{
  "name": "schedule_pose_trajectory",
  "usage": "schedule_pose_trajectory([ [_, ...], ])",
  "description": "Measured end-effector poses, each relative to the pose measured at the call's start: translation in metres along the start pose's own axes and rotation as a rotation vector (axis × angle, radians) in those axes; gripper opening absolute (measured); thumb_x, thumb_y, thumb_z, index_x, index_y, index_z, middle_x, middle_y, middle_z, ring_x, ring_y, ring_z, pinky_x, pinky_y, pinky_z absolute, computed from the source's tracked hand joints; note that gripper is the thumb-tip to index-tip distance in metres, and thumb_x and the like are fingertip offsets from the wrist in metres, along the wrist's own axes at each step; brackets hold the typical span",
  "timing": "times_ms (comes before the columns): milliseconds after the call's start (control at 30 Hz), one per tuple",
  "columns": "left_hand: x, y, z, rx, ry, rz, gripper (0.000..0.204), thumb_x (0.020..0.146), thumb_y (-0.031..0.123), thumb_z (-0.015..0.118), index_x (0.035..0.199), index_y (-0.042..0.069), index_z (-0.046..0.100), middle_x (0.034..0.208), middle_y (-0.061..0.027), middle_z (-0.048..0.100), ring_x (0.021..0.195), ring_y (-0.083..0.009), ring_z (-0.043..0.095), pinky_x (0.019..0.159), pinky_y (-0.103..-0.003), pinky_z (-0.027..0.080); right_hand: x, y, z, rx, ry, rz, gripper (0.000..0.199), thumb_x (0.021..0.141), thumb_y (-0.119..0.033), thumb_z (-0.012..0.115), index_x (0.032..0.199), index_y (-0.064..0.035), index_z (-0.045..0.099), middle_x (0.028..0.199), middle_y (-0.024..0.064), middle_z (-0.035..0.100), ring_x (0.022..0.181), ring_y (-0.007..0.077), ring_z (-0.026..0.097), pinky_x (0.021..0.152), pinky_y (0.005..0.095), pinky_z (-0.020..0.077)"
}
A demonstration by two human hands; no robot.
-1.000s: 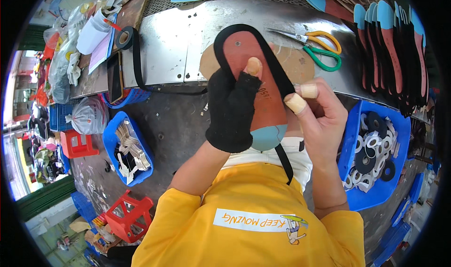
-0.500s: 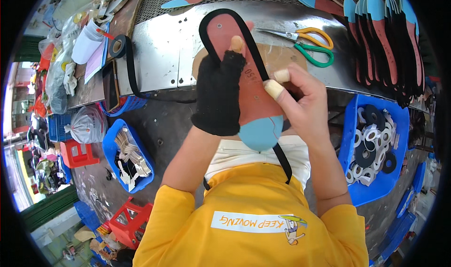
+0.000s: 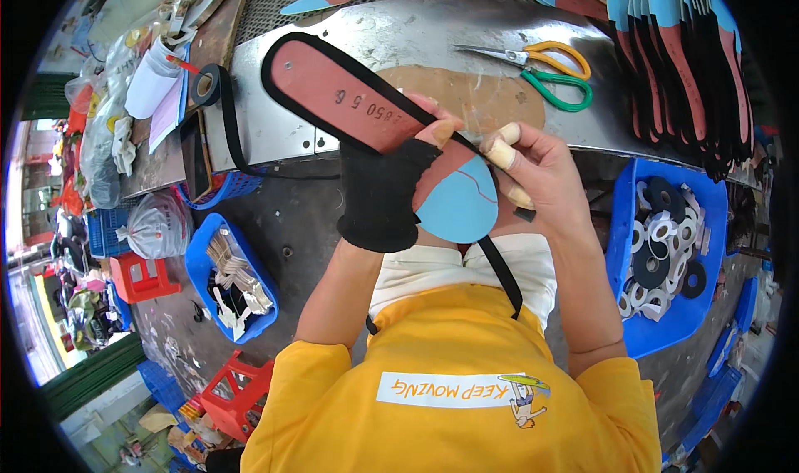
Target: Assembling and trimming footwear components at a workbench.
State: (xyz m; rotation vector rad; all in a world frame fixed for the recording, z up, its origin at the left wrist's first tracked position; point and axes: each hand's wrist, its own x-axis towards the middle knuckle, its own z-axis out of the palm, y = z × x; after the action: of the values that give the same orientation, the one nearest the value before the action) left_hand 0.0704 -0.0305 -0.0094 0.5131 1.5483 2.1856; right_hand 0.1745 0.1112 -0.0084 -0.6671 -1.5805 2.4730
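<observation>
My left hand [image 3: 379,194], in a black fingerless glove, grips a reddish insole [image 3: 349,99] with a light-blue toe part. Its thumb lies on top of the insole, which tilts with the rounded heel end toward the upper left. Black binding tape [image 3: 268,82] runs round the heel and along the edge. My right hand [image 3: 537,169], fingertips wrapped in pale tape, pinches the binding at the insole's right edge. A short black end shows below those fingers. Another black strip [image 3: 502,277] hangs over the white shorts; I cannot tell whether it joins the binding.
A black tape roll [image 3: 205,86] at the left trails a strip toward my left hand. Scissors [image 3: 541,65] lie on the metal bench [image 3: 275,57], right of a brown patch. Insoles [image 3: 678,65] hang at the right. Blue bins [image 3: 666,331] [image 3: 229,277] stand on both sides.
The insole has turned, its heel end swinging left and toward me. My left hand has rotated with it, and my right fingers now pinch nearer the blue toe part.
</observation>
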Motion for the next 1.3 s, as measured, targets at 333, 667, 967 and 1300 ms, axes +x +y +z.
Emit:
schedule_pose_trajectory([
  [333, -0.023, 0.007, -0.032, -0.274, -0.148, -0.629, 0.030, 0.086, 0.010, 0.063, 0.114, -0.001, 0.057, 0.096, -0.0120, 0.068, 0.086, -0.0185, 0.065, 0.077, -0.030, 0.053, 0.053, -0.002, -0.067, -0.533, -0.012, -0.239, 0.019, 0.083, -0.014, 0.064, 0.096, -0.0012, 0.069, 0.079, 0.0016, 0.067, 0.074, 0.0102, 0.061, 0.067, 0.0265, 0.0484],
  [667, -0.063, -0.005, -0.031, -0.671, 0.115, -0.630, 0.029, 0.089, 0.021, 0.063, 0.113, 0.007, 0.056, 0.102, -0.0091, 0.065, 0.088, -0.0187, 0.064, 0.077, -0.033, 0.054, 0.079, -0.035, -0.121, -1.601, 0.228, -0.549, 0.039, 0.072, -0.003, 0.059, 0.111, 0.0014, 0.057, 0.101, 0.0157, 0.058, 0.099, 0.0305, 0.056, 0.087, 0.0347, 0.0454],
  [967, -0.069, -0.008, -0.030, -0.748, 0.193, -0.559, 0.024, 0.093, 0.023, 0.060, 0.112, 0.009, 0.058, 0.099, -0.0035, 0.067, 0.080, -0.0165, 0.067, 0.067, -0.029, 0.056, -0.105, 0.067, -0.066, -0.608, -0.082, -0.094, 0.052, 0.062, -0.025, 0.087, 0.096, -0.0045, 0.054, 0.073, -0.0041, 0.047, 0.066, 0.0069, 0.044, 0.061, 0.0230, 0.0376],
  [1300, -0.083, -0.025, -0.031, -0.717, 0.075, -0.617, 0.024, 0.093, 0.022, 0.058, 0.113, 0.007, 0.055, 0.104, -0.0059, 0.064, 0.091, -0.0203, 0.064, 0.079, -0.035, 0.054, -0.109, 0.087, -0.036, -0.577, -0.039, -0.107, 0.048, 0.063, -0.015, 0.087, 0.091, -0.0010, 0.052, 0.074, 0.0052, 0.058, 0.067, 0.0078, 0.052, 0.063, 0.0225, 0.0429],
])
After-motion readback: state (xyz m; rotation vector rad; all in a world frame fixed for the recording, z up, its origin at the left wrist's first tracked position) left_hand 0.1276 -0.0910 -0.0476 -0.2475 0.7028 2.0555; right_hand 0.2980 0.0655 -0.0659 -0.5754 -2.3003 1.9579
